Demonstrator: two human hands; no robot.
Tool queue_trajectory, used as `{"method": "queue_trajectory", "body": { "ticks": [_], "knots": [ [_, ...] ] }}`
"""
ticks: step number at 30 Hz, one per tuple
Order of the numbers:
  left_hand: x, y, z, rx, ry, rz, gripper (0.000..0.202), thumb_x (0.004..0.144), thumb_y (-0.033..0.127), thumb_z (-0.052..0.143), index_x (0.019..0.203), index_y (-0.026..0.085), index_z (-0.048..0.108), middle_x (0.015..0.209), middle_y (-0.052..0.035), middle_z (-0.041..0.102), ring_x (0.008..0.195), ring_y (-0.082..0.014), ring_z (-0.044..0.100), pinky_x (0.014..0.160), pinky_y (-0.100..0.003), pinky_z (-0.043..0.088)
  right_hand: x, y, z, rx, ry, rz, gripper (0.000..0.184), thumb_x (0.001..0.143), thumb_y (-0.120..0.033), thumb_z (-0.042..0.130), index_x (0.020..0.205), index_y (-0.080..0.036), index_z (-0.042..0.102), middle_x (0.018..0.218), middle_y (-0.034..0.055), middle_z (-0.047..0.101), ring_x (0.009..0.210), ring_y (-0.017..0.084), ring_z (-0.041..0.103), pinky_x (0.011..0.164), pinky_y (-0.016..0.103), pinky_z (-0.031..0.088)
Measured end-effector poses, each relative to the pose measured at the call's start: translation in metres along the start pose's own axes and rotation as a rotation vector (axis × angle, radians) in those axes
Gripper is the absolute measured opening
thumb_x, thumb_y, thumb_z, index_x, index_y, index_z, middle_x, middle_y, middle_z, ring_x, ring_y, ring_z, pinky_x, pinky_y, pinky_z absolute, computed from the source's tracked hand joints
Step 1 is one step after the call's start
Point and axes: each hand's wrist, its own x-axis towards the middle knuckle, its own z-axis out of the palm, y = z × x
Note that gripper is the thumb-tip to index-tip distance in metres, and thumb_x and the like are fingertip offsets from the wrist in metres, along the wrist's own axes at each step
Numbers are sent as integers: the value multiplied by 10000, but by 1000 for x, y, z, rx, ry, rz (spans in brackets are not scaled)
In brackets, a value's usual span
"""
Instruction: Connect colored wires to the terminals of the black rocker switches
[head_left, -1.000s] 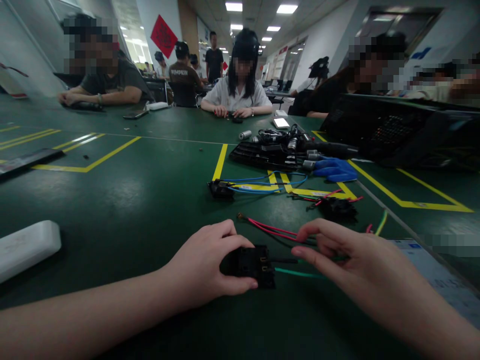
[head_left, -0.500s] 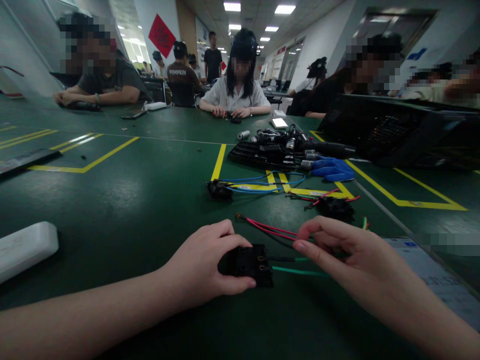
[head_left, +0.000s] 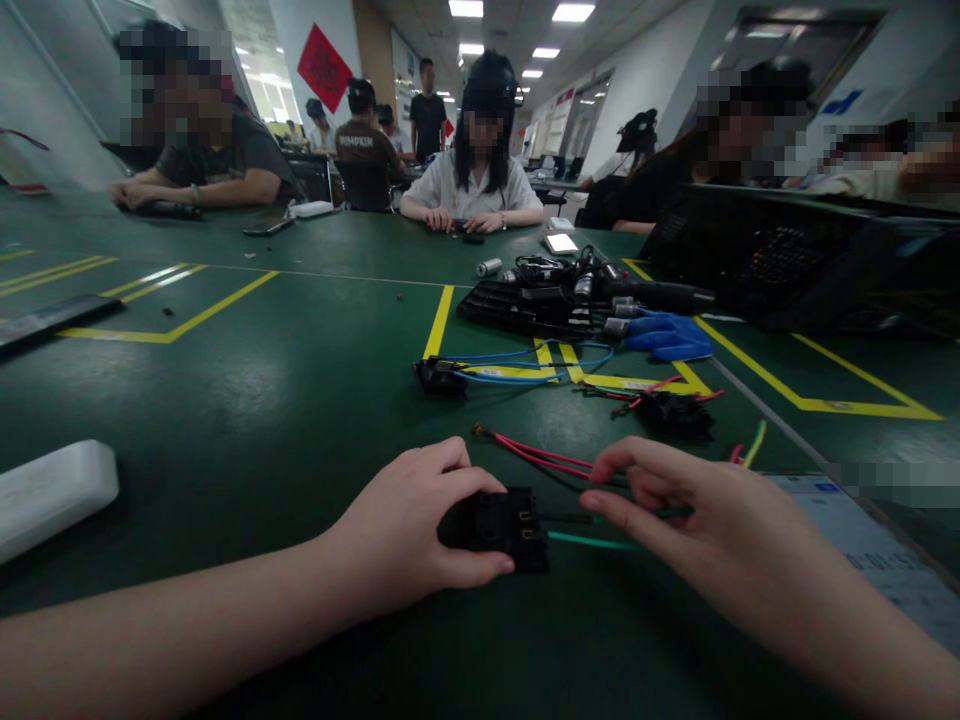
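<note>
My left hand (head_left: 409, 530) grips a small black switch block (head_left: 506, 528) that rests on the green table (head_left: 262, 400), thumb and fingers closed round its left end. My right hand (head_left: 697, 525) sits just right of the block, fingers pinched on the wires that leave it. A green wire (head_left: 589, 541) and a dark wire run from the block under those fingers. Red wires (head_left: 544, 458) lie just beyond, reaching toward my right fingers.
Further off lie a black block with blue wires (head_left: 442, 377), another with red wires (head_left: 675, 413), a black tray of parts (head_left: 532, 305) and a blue glove (head_left: 667, 337). A white bar (head_left: 52, 495) lies at left, a sheet (head_left: 862, 545) at right. Several people sit around the table.
Almost nothing differs. My right hand shifted slightly along the wires and back; my left hand stays on the block.
</note>
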Motion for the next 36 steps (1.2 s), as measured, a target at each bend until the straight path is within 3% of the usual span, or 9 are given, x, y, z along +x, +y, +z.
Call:
{"method": "queue_trajectory", "body": {
  "ticks": [5,14,23,32,36],
  "knots": [
    [-1,0,0,6,0,-1,391,736,410,777,1088,262,691,949,-13,549,854,-200,570,820,-371,488,-1,-3,-4,132,-46,67,334,853,-598,542,826,-273,614,507,-70,401,457,144,444,432,260,340],
    [0,0,-2,19,-8,-1,385,744,405,774,1090,256,693,968,-22,556,870,-210,576,823,-378,490,3,3,1,-103,-83,11,250,834,-527,609,854,-278,624,562,-40,586,440,163,543,408,260,281],
    [0,3,-3,-1,-19,-13,380,740,365,782,1092,252,695,949,-16,543,857,-210,572,823,-386,486,0,-3,-6,213,-133,76,250,883,-506,528,832,-268,582,544,-67,396,499,142,442,460,250,361],
    [0,2,-2,21,-9,9,384,743,387,779,1086,238,694,951,-21,549,855,-211,576,833,-392,490,4,3,1,-67,-135,21,153,845,-428,618,891,-283,634,573,-52,581,468,151,548,420,252,296],
    [0,2,-2,16,-9,3,382,745,383,775,1091,241,693,950,-21,548,855,-209,573,829,-391,493,4,1,-1,-11,-130,40,153,833,-428,606,847,-277,626,526,-57,519,446,146,498,421,252,301]
  ]
}}
